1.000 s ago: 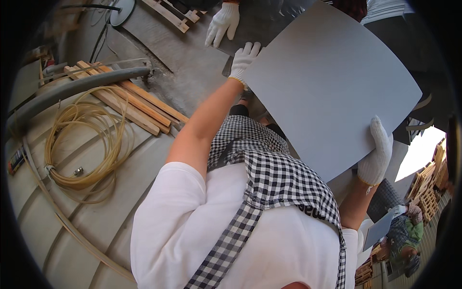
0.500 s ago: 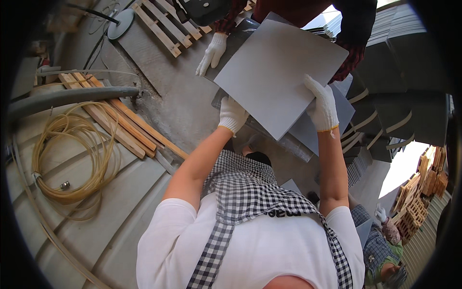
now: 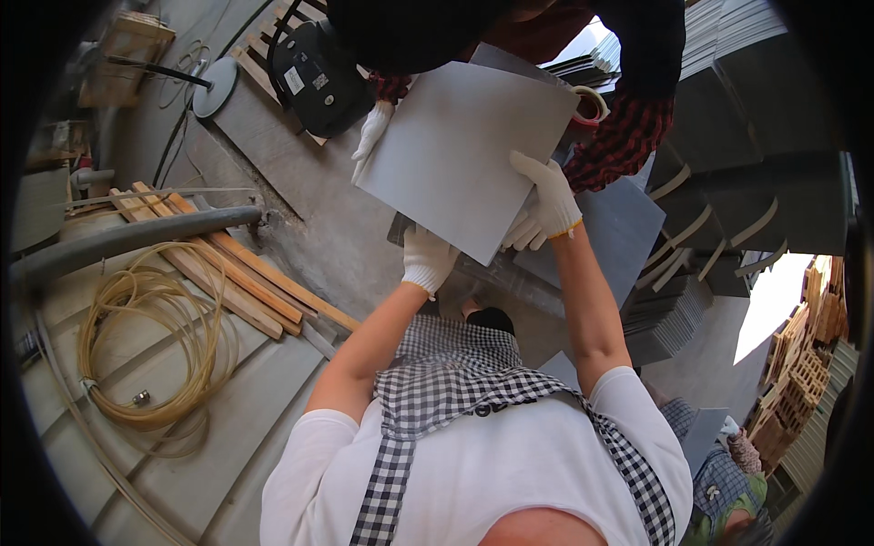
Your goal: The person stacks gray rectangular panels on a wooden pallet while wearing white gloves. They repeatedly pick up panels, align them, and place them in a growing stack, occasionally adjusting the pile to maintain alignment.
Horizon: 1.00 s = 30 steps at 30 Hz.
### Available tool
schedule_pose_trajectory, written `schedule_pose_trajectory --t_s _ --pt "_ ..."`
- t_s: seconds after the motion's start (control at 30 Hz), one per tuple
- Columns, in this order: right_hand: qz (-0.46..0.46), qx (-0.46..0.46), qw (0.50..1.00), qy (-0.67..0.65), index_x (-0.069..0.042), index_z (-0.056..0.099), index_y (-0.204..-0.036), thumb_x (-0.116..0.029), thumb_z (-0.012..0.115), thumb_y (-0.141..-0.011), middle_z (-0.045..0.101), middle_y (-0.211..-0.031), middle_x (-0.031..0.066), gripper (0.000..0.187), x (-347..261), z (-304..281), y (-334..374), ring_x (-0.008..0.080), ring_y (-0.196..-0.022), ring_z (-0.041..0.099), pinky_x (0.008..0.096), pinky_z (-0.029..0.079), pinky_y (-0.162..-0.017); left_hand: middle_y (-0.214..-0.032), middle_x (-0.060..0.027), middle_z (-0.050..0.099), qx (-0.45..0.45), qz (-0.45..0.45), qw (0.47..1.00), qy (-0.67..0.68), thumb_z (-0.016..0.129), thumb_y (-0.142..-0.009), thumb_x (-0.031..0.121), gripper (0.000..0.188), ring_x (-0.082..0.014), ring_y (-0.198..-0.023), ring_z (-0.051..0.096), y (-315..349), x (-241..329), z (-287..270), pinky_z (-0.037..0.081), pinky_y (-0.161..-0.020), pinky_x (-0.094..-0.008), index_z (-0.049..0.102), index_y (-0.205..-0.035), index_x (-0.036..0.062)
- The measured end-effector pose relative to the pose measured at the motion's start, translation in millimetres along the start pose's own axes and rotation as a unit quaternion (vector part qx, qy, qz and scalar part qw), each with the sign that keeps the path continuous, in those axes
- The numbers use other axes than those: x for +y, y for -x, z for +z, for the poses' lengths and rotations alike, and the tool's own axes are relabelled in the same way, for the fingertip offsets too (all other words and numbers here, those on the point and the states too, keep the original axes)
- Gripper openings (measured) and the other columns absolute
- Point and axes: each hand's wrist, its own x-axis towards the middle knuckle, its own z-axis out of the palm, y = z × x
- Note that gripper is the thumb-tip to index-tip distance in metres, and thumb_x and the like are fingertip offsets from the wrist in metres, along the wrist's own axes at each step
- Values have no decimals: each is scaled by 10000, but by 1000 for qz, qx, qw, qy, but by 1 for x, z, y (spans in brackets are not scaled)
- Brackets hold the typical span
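A flat square grey panel (image 3: 464,146) is held in front of me. My left hand (image 3: 429,259), in a white knit glove, is at its near edge with the fingers hidden beneath. My right hand (image 3: 548,202), gloved too, grips the right edge, thumb on top. Across from me a co-worker's gloved hand (image 3: 371,136) holds the left edge. The co-worker's checked sleeve (image 3: 617,146) reaches down on the right, its hand out of sight. More grey panels (image 3: 614,232) lie lower, partly covered by the held one.
A roll of tape (image 3: 595,106) shows near the co-worker's sleeve. Dark panel stacks (image 3: 774,200) stand right. On the left are wooden strips (image 3: 246,273), a coiled hose (image 3: 150,346) and a grey pipe (image 3: 137,238). Another person (image 3: 728,482) is at lower right.
The held panel has shifted left, and my right hand has moved left with it. The co-worker has leaned in and now grips the left edge. More of the lower panels shows.
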Motion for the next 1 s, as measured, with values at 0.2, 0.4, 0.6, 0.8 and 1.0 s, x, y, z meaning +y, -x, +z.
schedule_pose_trajectory --t_s 0.2,0.4,0.6,0.8,1.0 --pt "57 -13 998 -27 14 596 -1303 -292 710 -905 652 -1167 106 515 12 -16 -7 222 -1042 594 385 468 -901 -1213 -134 621 -40 16 998 -41 672 -866 347 389 -313 -1103 561 -6 0 17 467 -788 -453 684 -1163 96" --pt "180 39 983 21 44 597 -1284 -349 731 -876 668 -1130 112 582 20 -27 -12 193 -1031 619 386 505 -847 -1118 -171 636 32 114 993 -4 742 -811 317 468 -375 -998 597 7 16 -18 484 -793 -497 644 -1164 25" --pt "-3 186 964 189 98 594 -1162 -430 672 -832 690 -1070 254 627 61 -33 -19 374 -1022 689 413 534 -862 -1182 -211 598 127 -22 989 72 830 -764 233 596 -398 -1035 593 18 -33 -22 504 -856 -487 570 -1228 -36" --pt "3 261 912 317 45 606 -1183 -422 615 -857 668 -1107 308 570 49 -23 -6 438 -1055 652 449 519 -902 -1026 -183 574 21 11 998 -66 892 -679 324 634 -371 -943 608 -28 -8 -56 530 -770 -462 533 -1082 -10" --pt "-37 243 927 282 -77 643 -1282 -389 583 -899 713 -1118 198 498 13 0 96 367 -1049 677 416 520 -915 -1031 -198 577 -1 78 996 -32 877 -703 303 576 -386 -946 605 -33 -23 -50 516 -790 -478 540 -1043 -18"
